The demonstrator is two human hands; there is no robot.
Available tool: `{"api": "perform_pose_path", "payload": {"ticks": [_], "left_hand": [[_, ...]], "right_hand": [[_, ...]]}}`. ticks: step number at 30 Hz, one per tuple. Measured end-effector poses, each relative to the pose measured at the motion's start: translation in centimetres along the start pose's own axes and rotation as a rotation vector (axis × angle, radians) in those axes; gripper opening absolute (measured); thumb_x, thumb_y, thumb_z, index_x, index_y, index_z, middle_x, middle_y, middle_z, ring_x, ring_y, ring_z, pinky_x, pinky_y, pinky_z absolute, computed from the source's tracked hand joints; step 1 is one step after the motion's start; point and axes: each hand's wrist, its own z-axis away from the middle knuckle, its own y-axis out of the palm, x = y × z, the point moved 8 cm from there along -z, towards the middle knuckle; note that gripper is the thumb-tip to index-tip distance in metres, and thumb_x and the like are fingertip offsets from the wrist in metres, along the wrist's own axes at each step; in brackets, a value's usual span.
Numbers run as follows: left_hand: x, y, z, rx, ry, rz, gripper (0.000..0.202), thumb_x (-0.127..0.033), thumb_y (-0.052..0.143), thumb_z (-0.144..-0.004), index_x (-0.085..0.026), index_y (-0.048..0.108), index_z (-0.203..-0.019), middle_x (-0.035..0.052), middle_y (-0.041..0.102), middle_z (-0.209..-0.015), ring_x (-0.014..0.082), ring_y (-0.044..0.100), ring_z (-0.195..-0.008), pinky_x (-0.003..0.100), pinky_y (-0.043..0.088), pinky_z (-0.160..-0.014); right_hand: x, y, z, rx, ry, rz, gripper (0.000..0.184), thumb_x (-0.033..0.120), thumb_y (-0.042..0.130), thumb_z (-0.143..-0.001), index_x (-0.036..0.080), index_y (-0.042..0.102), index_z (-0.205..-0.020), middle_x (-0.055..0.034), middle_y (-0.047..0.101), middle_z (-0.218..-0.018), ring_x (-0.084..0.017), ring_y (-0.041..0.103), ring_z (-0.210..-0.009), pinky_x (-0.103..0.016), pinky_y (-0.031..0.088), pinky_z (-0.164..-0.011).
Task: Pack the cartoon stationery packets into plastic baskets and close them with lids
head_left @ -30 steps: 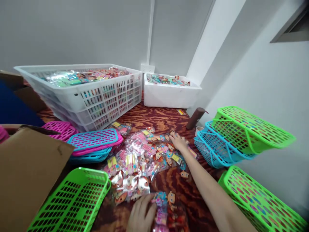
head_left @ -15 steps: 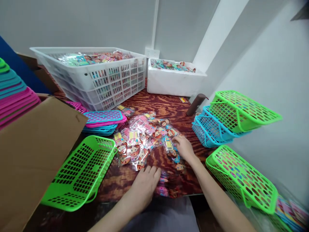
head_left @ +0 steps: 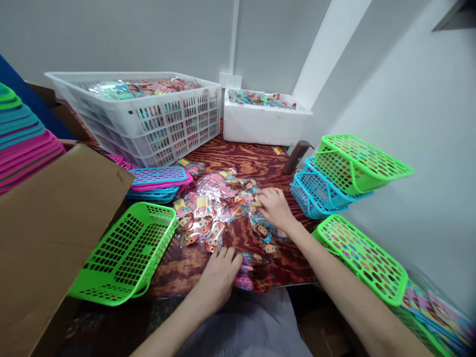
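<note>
Many clear plastic packets printed with doll faces (head_left: 217, 230) lie in a loose heap on the dark wood-grain table. My right hand (head_left: 277, 210) is at the heap's right side, fingers bent and pressed together on a packet with a yellow part (head_left: 256, 202), most of it covered by the fingers. My left hand (head_left: 218, 277) rests palm down near the table's front edge, fingers slightly apart. Beside its index finger lie pink and blue packets (head_left: 251, 277), blurred and partly under the hand. The left thumb and palm are hidden.
At my left stand a green basket (head_left: 128, 258), a cardboard box (head_left: 74, 233) and blue and pink baskets (head_left: 159, 174). Behind are a white crate (head_left: 148, 124) and a foam box (head_left: 264, 124), both full. Several lidded baskets (head_left: 362, 163) and a brown bottle (head_left: 295, 156) stand right.
My right hand has moved up and a little left over the heap, and a packet with a yellow part has shifted with it. My left hand stays beside the front packets. The view has shifted slightly.
</note>
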Motion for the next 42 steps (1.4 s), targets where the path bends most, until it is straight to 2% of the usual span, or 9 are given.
{"api": "perform_pose_path", "payload": {"ticks": [5,8,12,16,19,22,31,38,42], "left_hand": [[0.1,0.4,-0.2,0.013,0.002,0.023,0.051,-0.005,0.047,-0.08,-0.02,0.048,-0.128,0.0099,0.052,-0.123,0.0275,0.046,-0.111,0.043,0.04,-0.1],[0.3,0.7,-0.3,0.015,-0.001,0.026,0.052,-0.005,0.047,-0.079,-0.021,0.048,-0.129,0.0094,0.052,-0.123,0.0274,0.045,-0.113,0.043,0.039,-0.1],[0.5,0.9,-0.2,-0.015,0.001,0.026,0.054,-0.004,0.046,-0.078,-0.02,0.048,-0.129,0.0097,0.052,-0.124,0.028,0.045,-0.113,0.044,0.038,-0.101],[0.5,1.1,0.0,-0.03,0.014,0.044,0.059,-0.003,0.048,-0.074,-0.02,0.047,-0.131,0.0091,0.052,-0.125,0.0278,0.044,-0.114,0.044,0.037,-0.103],[0.5,1.0,0.0,-0.045,0.007,0.048,0.057,-0.003,0.047,-0.076,-0.02,0.048,-0.131,0.0087,0.053,-0.125,0.0274,0.045,-0.114,0.043,0.037,-0.103],[0.4,0.9,0.1,-0.05,0.004,0.043,0.055,-0.004,0.046,-0.078,-0.02,0.049,-0.13,0.0089,0.053,-0.124,0.0275,0.045,-0.113,0.043,0.037,-0.103],[0.5,1.0,0.2,-0.063,0.018,0.041,0.057,-0.005,0.047,-0.078,-0.021,0.048,-0.132,0.0083,0.053,-0.125,0.028,0.044,-0.114,0.044,0.037,-0.103],[0.6,1.1,0.2,-0.083,0.024,0.057,0.053,-0.005,0.045,-0.081,-0.021,0.048,-0.132,0.0084,0.052,-0.124,0.027,0.044,-0.113,0.043,0.037,-0.103],[0.8,1.4,0.2,-0.074,0.014,0.079,0.055,-0.004,0.047,-0.079,-0.021,0.049,-0.131,0.0083,0.052,-0.125,0.0272,0.043,-0.115,0.043,0.035,-0.105]], "right_hand": [[-7.7,0.1,6.7,-0.312,0.784,-0.545,0.028,0.043,0.065,-0.077,0.021,0.052,-0.089,0.0033,0.06,-0.066,-0.016,0.057,-0.058,-0.03,0.049,-0.061],[-9.1,1.8,9.9,-0.32,0.911,-0.584,0.033,0.052,0.06,-0.077,0.021,0.05,-0.085,0.0048,0.054,-0.058,-0.016,0.055,-0.051,-0.029,0.047,-0.052],[-7.8,2.6,11.0,-0.144,0.834,-0.468,0.023,0.043,0.055,-0.082,0.021,0.05,-0.075,0.0013,0.057,-0.062,-0.016,0.056,-0.055,-0.029,0.045,-0.056],[-5.6,2.0,10.0,0.194,0.575,-0.237,0.008,0.021,0.057,-0.08,0.021,0.06,-0.073,-0.0028,0.065,-0.074,-0.02,0.058,-0.078,-0.031,0.041,-0.074],[-4.8,2.2,9.0,0.413,0.381,-0.036,0.023,0.009,0.049,-0.083,0.02,0.069,-0.085,-0.0107,0.068,-0.092,-0.026,0.054,-0.098,-0.038,0.035,-0.087],[-4.9,2.9,8.5,0.515,0.29,0.058,0.048,0.003,0.04,-0.085,0.023,0.066,-0.121,-0.0148,0.065,-0.113,-0.027,0.051,-0.107,-0.042,0.032,-0.094],[-5.1,4.1,8.3,0.597,0.132,0.344,0.079,-0.003,0.028,-0.085,0.032,0.024,-0.156,-0.0103,0.063,-0.117,-0.022,0.057,-0.105,-0.036,0.038,-0.091],[-6.2,4.3,5.6,0.575,0.151,0.354,0.041,0.009,0.035,-0.094,0.016,0.066,-0.121,-0.0185,0.062,-0.117,-0.029,0.052,-0.114,-0.04,0.039,-0.093],[-6.9,3.6,5.1,0.601,0.164,0.361,0.025,0.016,0.049,-0.092,0.017,0.072,-0.101,-0.0169,0.062,-0.113,-0.029,0.053,-0.109,-0.038,0.042,-0.089]]}}
